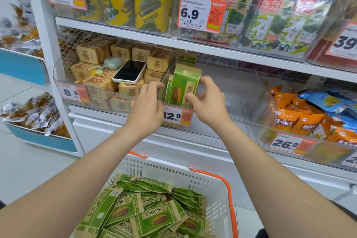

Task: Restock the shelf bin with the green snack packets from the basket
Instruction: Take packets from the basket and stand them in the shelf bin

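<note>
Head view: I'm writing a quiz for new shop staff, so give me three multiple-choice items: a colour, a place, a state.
1. The basket has handles that are: A blue, B orange, C green.
2. The phone lies: A in the basket, B on the floor, C on the tan packets.
3. The right hand: A holds the phone, B hangs idle, C grips upright green packets in the bin.
Key: B, orange bands on its rim; C, it rests on them; C, thumb and fingers pinch the front packet.
</note>
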